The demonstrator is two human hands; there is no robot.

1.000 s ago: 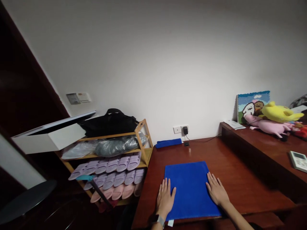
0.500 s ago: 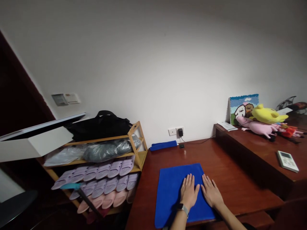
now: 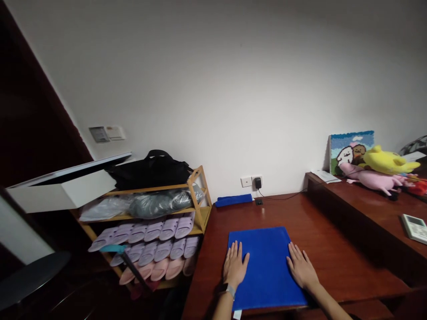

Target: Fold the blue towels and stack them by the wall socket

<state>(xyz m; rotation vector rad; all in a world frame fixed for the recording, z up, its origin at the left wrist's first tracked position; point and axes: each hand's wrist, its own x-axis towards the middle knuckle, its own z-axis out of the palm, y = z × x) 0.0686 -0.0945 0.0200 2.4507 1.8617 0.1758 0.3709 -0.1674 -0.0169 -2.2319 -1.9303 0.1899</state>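
Observation:
A blue cloth (image 3: 267, 266) lies spread flat on the reddish-brown desk (image 3: 330, 249), with a small white tag showing at its front left corner. My left hand (image 3: 235, 266), wearing a watch on the wrist, rests palm down on the cloth's left edge, fingers stretched out. On the cloth's right edge lies my right hand (image 3: 302, 266), also flat with its fingers extended. Neither hand grips anything. Near the wall, a folded blue cloth (image 3: 234, 200) sits at the back left of the desk.
Left of the desk stands a wooden rack (image 3: 202, 218) with slippers (image 3: 168, 227), a black bag (image 3: 153, 171) and a white box (image 3: 70, 191). A plug (image 3: 258, 182) is in the wall. Plush toys (image 3: 383, 166) and a white device (image 3: 415, 228) rest on the raised right surface.
My left hand has moved left across the cloth to its left edge. My right hand stays at the right edge. The view has turned slightly left.

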